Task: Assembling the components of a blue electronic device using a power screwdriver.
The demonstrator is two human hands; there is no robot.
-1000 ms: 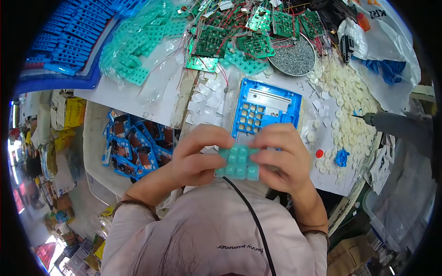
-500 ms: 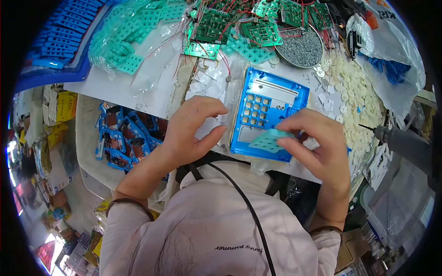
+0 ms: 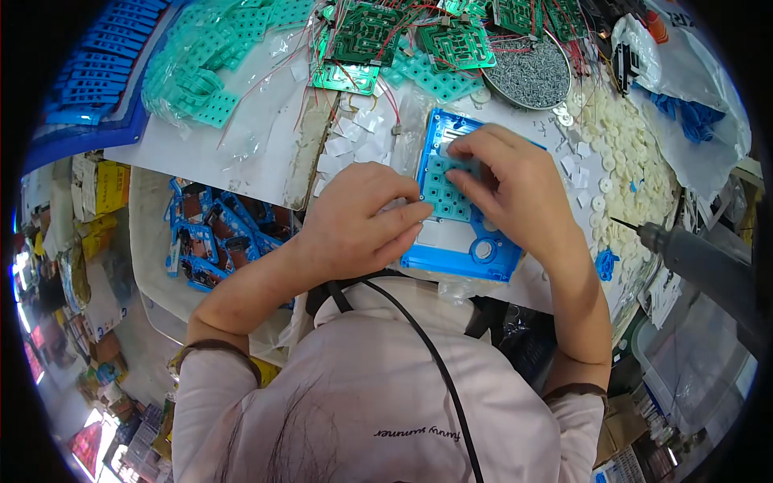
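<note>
A blue plastic housing point(image 3: 506, 267) lies tilted on the table in front of me. A teal rubber keypad point(image 3: 448, 201) now rests inside it, over the grid of key holes. My right hand point(image 3: 515, 181) reaches in from the right, thumb and index finger closed at the keypad's upper part. At the housing's left rim, beside the keypad's edge, my left hand point(image 3: 362, 217) has its fingertips pressed together. Part of the housing's upper right is hidden by the right hand.
Green circuit boards point(image 3: 366, 36) with red wires lie at the back, beside a round tin of screws point(image 3: 527, 76). Teal keypads point(image 3: 213, 64) are heaped at the back left. White round pieces point(image 3: 616, 153) spread at right, near an electric screwdriver point(image 3: 692, 258). A bin point(image 3: 153, 266) holds blue assemblies.
My right hand has moved up and left, laying the keypad over the key holes. My left hand has come right to the housing's rim, its fingers closing. A small blue bundle shows at right.
</note>
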